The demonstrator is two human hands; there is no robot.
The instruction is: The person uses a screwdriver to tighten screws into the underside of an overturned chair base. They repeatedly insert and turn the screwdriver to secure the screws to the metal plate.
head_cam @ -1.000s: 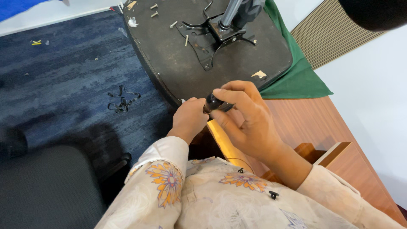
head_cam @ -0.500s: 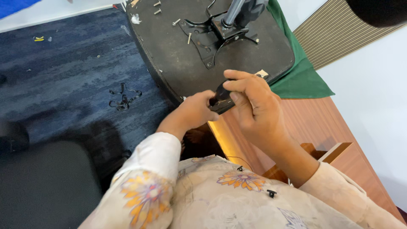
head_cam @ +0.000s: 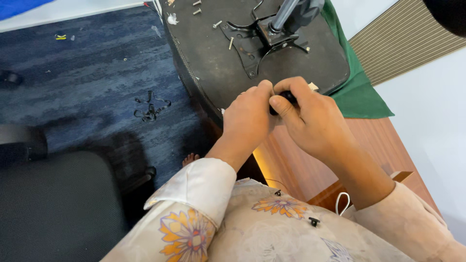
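1. While both hands meet over the near edge of the upturned black seat base point(head_cam: 213, 63), a small black part point(head_cam: 287, 98) is pinched between them — only a sliver of it shows, so its shape cannot be made out.
2. Left hand point(head_cam: 250, 116) is curled tight against that part, its fingertips hidden behind its own knuckles.
3. Right hand point(head_cam: 310, 121) closes over the part from the other side, thumb pressed on top; most of the part lies under its fingers.
4. On the seat base, a metal bracket point(head_cam: 264, 41) and grey post point(head_cam: 286, 12) stand at the far end, the post cut off by the top edge.
5. Loose screws point(head_cam: 217, 24) lie on the seat base beside the bracket.
6. Under the seat base's right side, a green cloth point(head_cam: 361, 97) spreads onto the wooden counter point(head_cam: 374, 145).
7. Left of the seat base lies blue carpet point(head_cam: 87, 77) — a dark tangle point(head_cam: 151, 107) on it is too small to identify.
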